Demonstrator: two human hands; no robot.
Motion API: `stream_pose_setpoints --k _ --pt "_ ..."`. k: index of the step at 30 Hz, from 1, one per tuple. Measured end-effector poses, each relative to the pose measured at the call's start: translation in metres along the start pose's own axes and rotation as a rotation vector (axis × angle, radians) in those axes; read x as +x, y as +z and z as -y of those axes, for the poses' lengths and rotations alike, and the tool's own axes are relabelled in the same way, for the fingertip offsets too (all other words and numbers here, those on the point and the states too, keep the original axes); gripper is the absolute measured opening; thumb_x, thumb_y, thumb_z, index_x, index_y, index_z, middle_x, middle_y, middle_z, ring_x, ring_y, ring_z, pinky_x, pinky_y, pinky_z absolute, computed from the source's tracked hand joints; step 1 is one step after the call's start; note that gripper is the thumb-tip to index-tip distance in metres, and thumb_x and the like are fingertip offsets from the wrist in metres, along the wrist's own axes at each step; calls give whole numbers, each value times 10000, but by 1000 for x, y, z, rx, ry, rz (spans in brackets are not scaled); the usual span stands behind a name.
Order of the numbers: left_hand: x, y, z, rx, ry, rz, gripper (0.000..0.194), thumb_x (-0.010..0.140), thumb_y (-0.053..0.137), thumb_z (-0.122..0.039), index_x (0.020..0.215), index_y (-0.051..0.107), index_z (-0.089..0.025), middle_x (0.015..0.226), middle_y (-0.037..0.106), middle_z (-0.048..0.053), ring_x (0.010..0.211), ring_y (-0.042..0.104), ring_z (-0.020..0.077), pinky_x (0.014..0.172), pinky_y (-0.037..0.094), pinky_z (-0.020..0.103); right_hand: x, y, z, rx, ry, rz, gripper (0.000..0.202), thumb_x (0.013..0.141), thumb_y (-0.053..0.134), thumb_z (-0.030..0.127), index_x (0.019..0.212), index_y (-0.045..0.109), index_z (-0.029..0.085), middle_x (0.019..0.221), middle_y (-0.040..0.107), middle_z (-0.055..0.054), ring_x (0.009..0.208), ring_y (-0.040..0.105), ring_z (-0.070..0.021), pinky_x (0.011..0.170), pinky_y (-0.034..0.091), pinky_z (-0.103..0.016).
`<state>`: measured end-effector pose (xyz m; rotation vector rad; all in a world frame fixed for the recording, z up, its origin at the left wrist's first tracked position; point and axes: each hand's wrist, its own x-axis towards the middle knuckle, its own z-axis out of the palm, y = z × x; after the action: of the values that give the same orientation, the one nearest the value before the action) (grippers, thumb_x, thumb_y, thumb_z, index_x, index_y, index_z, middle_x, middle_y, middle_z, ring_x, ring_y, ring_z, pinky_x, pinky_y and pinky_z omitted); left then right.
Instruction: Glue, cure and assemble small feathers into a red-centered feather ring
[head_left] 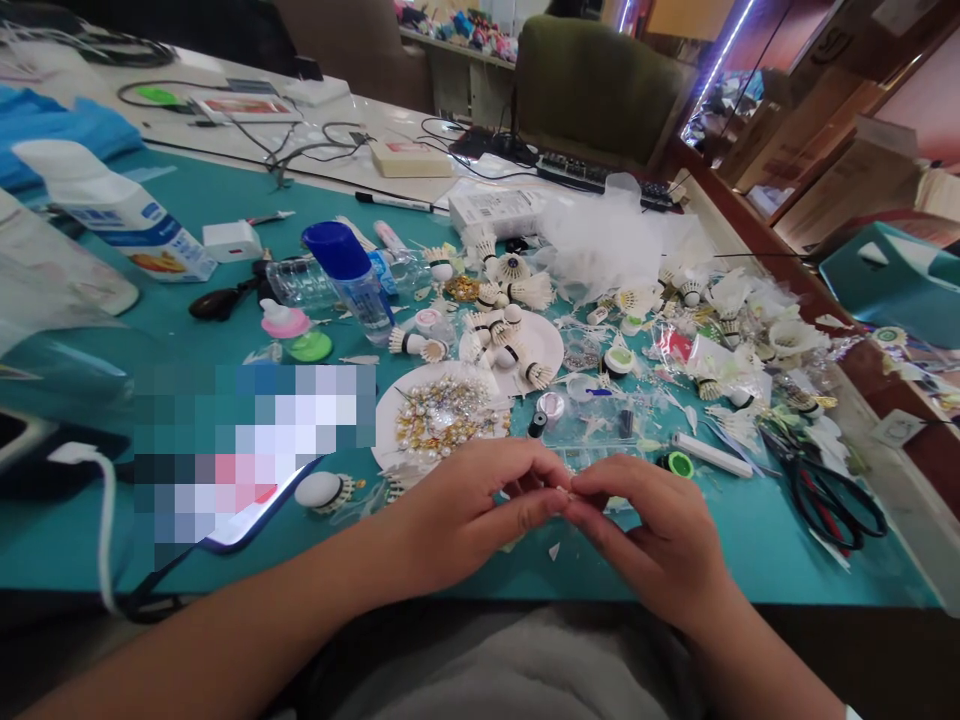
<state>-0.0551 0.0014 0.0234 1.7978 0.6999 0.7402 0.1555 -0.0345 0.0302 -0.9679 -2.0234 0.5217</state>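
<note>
My left hand (480, 505) and my right hand (652, 530) meet at the table's front edge, thumbs and fingers pinched together at the tips. Between them is something tiny and pale, too small to name. Just beyond my left hand stands a white plate (384, 425) heaped with pearl and gold beads (442, 410). Behind it, another white plate (551, 340) bears several shuttlecock pieces (507, 357). A clear compartment box (592, 455) lies past my fingertips, partly hidden by them. Left of my left hand is a shuttlecock (324, 492) on its side.
At the right lie black-handled scissors (836, 505) and a white stick-like device (711, 455). Loose feathers and shuttlecocks (731, 300) crowd the back right. A blue-capped bottle (349, 280) leans at left, near a phone (300, 475), partly pixelated. A milk carton (120, 215) stands far left.
</note>
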Motion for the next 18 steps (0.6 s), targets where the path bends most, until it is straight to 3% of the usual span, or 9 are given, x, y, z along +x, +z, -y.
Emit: stream_pose_setpoints --k 4,7,12,15,18 --pt "-1 0 -1 34 -34 -4 184 985 542 -312 900 661 -199 801 671 -22 694 581 120 616 428 205 -3 -5 2 -40 57 40 105 960 666 230 1063 652 214 890 725 -18 780 683 -124 717 549 -216" --pt "-2 1 -3 56 -41 -34 209 988 511 -316 866 633 -199 784 649 -21 672 551 120 609 415 218 -13 -25 -5 -150 117 54 130 969 652 265 1094 645 231 944 729 -22 827 690 -139 760 551 -237" --pt "-4 5 -4 62 -81 -78 247 997 516 -383 847 615 -213 739 610 -12 655 528 134 589 403 243 -41 -91 -47 -513 362 -2 193 987 569 373 1038 677 222 974 739 -58 832 700 -188 719 548 -294" --pt "-5 5 -1 60 -87 -101 252 1003 512 -393 849 607 -217 743 603 -7 681 560 145 611 426 253 -61 -137 -80 -813 624 38 323 967 495 441 1096 691 219 1050 745 -84 923 705 -235 785 550 -345" --pt "-4 4 3 71 -48 -69 250 1005 505 -391 851 597 -217 736 601 -7 656 572 148 583 438 251 -82 -175 -103 -916 759 43 317 899 515 377 1060 716 193 1008 755 -115 926 703 -285 852 535 -408"
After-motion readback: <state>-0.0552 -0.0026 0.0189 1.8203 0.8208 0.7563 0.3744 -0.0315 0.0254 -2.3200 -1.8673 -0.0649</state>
